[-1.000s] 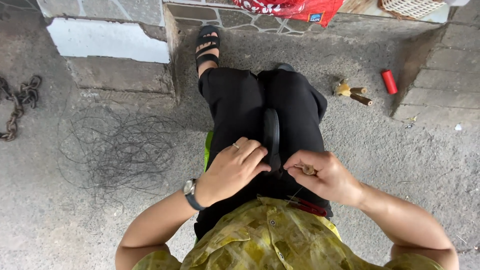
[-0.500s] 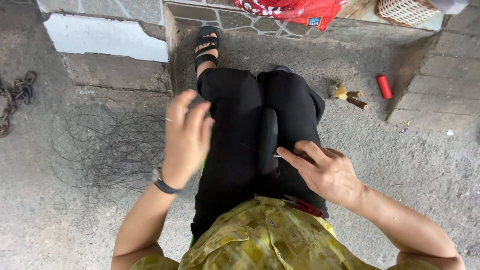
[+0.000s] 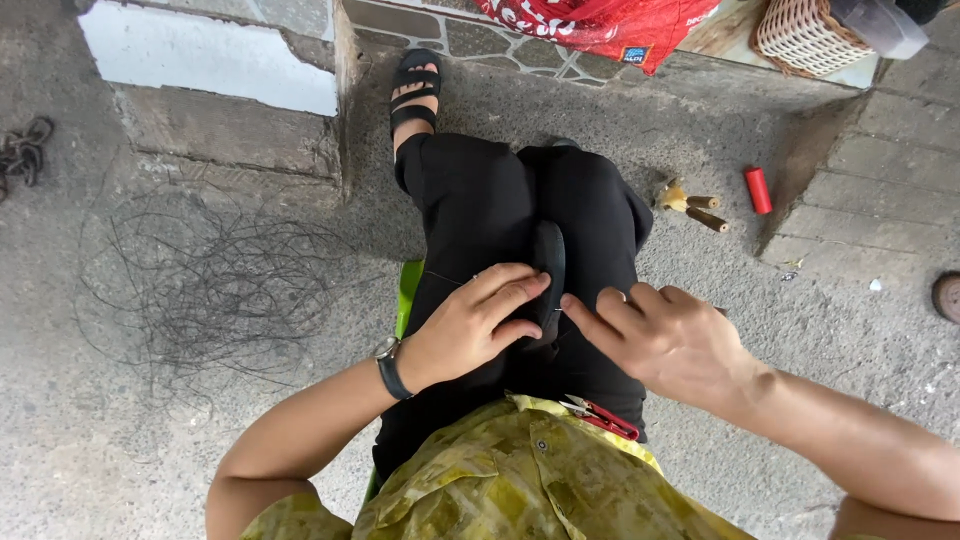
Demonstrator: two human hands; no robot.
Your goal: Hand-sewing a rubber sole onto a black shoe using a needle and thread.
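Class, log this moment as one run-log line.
left hand: on black strip | right hand: fingertips at strip | snips: on lap

Rough grey concrete floor [image 3: 120,440], daylit. White-painted step [image 3: 200,55] top left. Stone-patterned ledge [image 3: 520,45] along top. Brick paving [image 3: 880,200] at right.

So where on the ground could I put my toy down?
Bare concrete lies right of the black-trousered knees, below the red cylindrical spool and wooden pegs. The left is crowded with tangled black thread; both hands fill the lap.
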